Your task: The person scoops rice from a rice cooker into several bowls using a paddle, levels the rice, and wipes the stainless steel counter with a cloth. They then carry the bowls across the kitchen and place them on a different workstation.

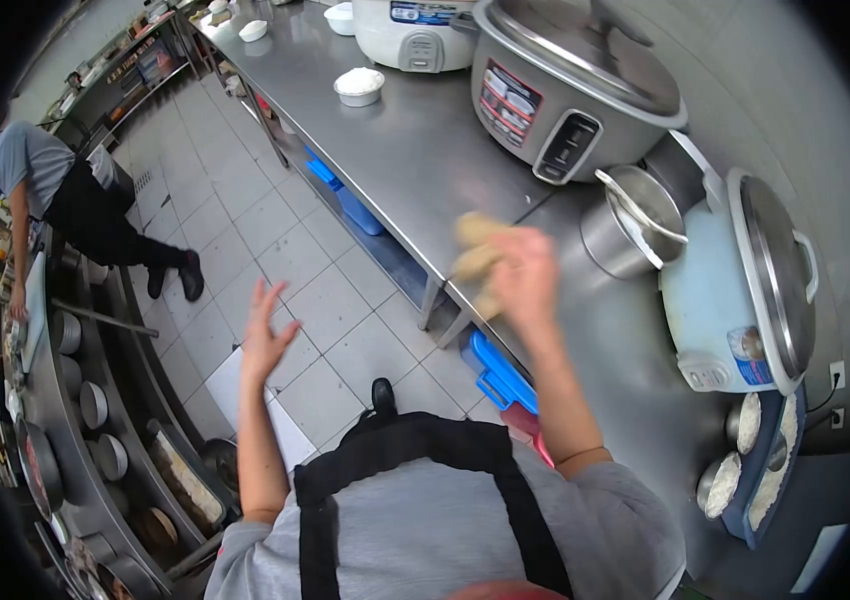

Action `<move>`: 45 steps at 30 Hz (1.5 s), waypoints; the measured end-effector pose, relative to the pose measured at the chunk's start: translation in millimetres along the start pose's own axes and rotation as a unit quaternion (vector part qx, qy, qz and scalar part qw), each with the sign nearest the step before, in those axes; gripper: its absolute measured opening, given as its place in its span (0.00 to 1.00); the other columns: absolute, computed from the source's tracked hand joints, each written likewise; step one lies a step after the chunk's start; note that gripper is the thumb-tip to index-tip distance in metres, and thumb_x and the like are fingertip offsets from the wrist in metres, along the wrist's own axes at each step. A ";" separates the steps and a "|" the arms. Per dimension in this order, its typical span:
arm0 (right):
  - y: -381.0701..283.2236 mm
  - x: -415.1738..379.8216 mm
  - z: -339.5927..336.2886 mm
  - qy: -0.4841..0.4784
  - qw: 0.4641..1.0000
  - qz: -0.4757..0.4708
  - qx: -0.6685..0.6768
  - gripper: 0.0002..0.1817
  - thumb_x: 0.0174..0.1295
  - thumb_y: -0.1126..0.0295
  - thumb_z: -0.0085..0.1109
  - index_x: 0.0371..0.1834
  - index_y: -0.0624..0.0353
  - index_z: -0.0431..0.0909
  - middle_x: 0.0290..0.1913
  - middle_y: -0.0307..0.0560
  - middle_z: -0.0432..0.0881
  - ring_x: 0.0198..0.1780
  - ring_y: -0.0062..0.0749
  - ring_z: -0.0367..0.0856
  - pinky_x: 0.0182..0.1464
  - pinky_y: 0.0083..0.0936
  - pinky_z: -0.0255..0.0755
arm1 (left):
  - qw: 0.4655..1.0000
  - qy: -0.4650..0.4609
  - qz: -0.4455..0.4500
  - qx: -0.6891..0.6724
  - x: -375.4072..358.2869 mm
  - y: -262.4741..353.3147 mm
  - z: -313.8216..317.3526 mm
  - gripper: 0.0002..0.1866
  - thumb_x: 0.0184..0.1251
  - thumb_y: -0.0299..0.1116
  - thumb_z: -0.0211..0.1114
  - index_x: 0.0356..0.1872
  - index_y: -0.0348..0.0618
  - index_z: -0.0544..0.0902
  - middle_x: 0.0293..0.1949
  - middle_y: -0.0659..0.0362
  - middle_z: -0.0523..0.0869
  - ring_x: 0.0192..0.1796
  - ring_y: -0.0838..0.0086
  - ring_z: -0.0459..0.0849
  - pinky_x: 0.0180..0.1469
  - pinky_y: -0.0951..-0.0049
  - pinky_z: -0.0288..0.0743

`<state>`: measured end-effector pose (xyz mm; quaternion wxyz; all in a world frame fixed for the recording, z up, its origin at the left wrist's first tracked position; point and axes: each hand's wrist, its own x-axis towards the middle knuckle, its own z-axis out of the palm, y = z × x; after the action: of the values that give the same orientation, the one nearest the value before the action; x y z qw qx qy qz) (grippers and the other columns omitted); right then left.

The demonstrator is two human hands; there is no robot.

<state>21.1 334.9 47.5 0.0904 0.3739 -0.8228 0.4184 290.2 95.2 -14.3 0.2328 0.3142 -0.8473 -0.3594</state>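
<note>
My right hand (528, 275) is closed around a tan, crumpled cloth (480, 245), at the near edge of the steel table (425, 140). Both hand and cloth are smeared by motion. Over the tiled floor, my left hand (267, 335) hangs in the air with fingers spread and nothing in it. Just right of the cloth stands a steel pot (610, 240) with a white-handled utensil (635, 205) lying across its rim. A large grey rice cooker (565, 90) with its lid on is beyond my right hand.
A pale blue cooker (720, 300) and a tray of white food (775, 470) are at right. A white bowl (359, 90) and white cooker (413, 35) stand farther back. Blue bins (495, 370) sit below. Another person (75, 190) leans over the left counter (70, 420).
</note>
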 end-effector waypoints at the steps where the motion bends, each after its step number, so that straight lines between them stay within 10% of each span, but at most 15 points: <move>1: 13.1 17.0 -10.9 0.042 0.994 -0.007 -0.105 0.17 0.45 0.77 0.53 0.42 0.61 0.80 0.47 0.57 0.74 0.50 0.50 0.70 0.54 0.37 0.66 | 1.000 -0.008 -0.009 0.027 5.0 -28.3 -25.5 0.29 0.47 0.26 0.68 0.56 0.49 0.74 0.65 0.44 0.65 0.70 0.55 0.58 0.66 0.61 0.56; 8: 172.1 75.8 56.4 -0.028 0.907 0.169 -0.385 0.24 0.64 0.59 0.43 0.60 0.59 0.68 0.66 0.56 0.62 0.69 0.51 0.55 0.68 0.41 0.50 | 0.987 0.050 -0.136 0.068 23.0 -114.3 -129.1 0.28 0.52 0.31 0.66 0.58 0.44 0.72 0.59 0.51 0.74 0.65 0.60 0.66 0.62 0.64 0.61; 12: 136.6 101.9 152.1 -0.106 0.965 -0.011 -0.238 0.27 0.64 0.62 0.45 0.63 0.65 0.63 0.68 0.60 0.57 0.71 0.52 0.50 0.69 0.44 0.46 | 0.982 0.017 -0.187 0.011 70.0 -109.0 -127.3 0.28 0.53 0.33 0.66 0.58 0.45 0.72 0.59 0.53 0.74 0.64 0.61 0.68 0.60 0.66 0.62; 17: 73.1 182.1 225.4 -0.092 0.968 0.047 -0.228 0.29 0.60 0.66 0.49 0.63 0.69 0.61 0.66 0.68 0.57 0.68 0.62 0.52 0.69 0.45 0.46 | 0.994 -0.063 -0.084 -0.007 163.8 -108.5 -99.1 0.28 0.52 0.32 0.66 0.58 0.46 0.72 0.62 0.47 0.70 0.66 0.57 0.65 0.62 0.63 0.61; 26: 194.9 433.8 286.2 0.090 0.932 0.316 -0.156 0.25 0.55 0.68 0.50 0.57 0.66 0.67 0.58 0.67 0.68 0.61 0.57 0.65 0.61 0.43 0.61 | 0.979 -0.142 -0.082 0.123 319.1 -128.3 -122.3 0.30 0.52 0.34 0.68 0.59 0.45 0.71 0.63 0.41 0.67 0.66 0.51 0.65 0.63 0.61 0.62; 27: 237.6 453.2 299.8 0.187 0.924 0.206 -0.263 0.24 0.55 0.62 0.52 0.55 0.61 0.71 0.52 0.61 0.76 0.55 0.54 0.73 0.56 0.41 0.67 | 0.980 -0.136 -0.075 0.127 331.7 -131.0 -126.6 0.30 0.52 0.34 0.68 0.59 0.45 0.71 0.62 0.40 0.67 0.65 0.51 0.65 0.63 0.60 0.62; 29: 226.6 470.0 280.4 0.058 0.938 0.299 -0.164 0.22 0.54 0.58 0.54 0.49 0.57 0.77 0.46 0.57 0.80 0.51 0.52 0.76 0.52 0.41 0.70 | 0.979 -0.131 -0.067 0.139 349.2 -137.4 -136.4 0.30 0.51 0.33 0.68 0.59 0.45 0.71 0.62 0.40 0.68 0.65 0.50 0.65 0.63 0.60 0.61; 32: 224.0 464.9 278.7 0.005 0.926 0.324 -0.193 0.16 0.54 0.61 0.54 0.40 0.56 0.82 0.49 0.56 0.79 0.54 0.49 0.75 0.54 0.39 0.69 | 0.988 -0.129 -0.063 0.061 384.1 -140.0 -128.8 0.25 0.54 0.29 0.64 0.56 0.42 0.73 0.56 0.46 0.75 0.54 0.60 0.76 0.52 0.68 0.71; 39: 160.0 329.9 277.4 -0.029 0.991 -0.031 -0.126 0.17 0.48 0.81 0.46 0.40 0.61 0.79 0.56 0.52 0.74 0.60 0.48 0.68 0.62 0.33 0.62 | 0.951 -0.284 0.036 -0.114 485.7 -104.1 -49.1 0.20 0.60 0.26 0.60 0.54 0.39 0.74 0.51 0.55 0.79 0.43 0.76 0.78 0.38 0.78 0.73; 45: 5.0 108.2 189.2 -0.118 0.976 0.161 -0.088 0.16 0.35 0.86 0.49 0.26 0.57 0.80 0.46 0.46 0.78 0.51 0.44 0.73 0.53 0.35 0.66 | 0.906 -0.359 0.125 -0.189 527.1 -91.7 12.9 0.27 0.60 0.26 0.61 0.62 0.38 0.66 0.59 0.55 0.72 0.44 0.76 0.78 0.39 0.79 0.72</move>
<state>-27.5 135.3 -25.5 -0.0437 0.2735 -0.9108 0.3063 -50.2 -317.6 -2.9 0.0110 0.0060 -0.8219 -0.5695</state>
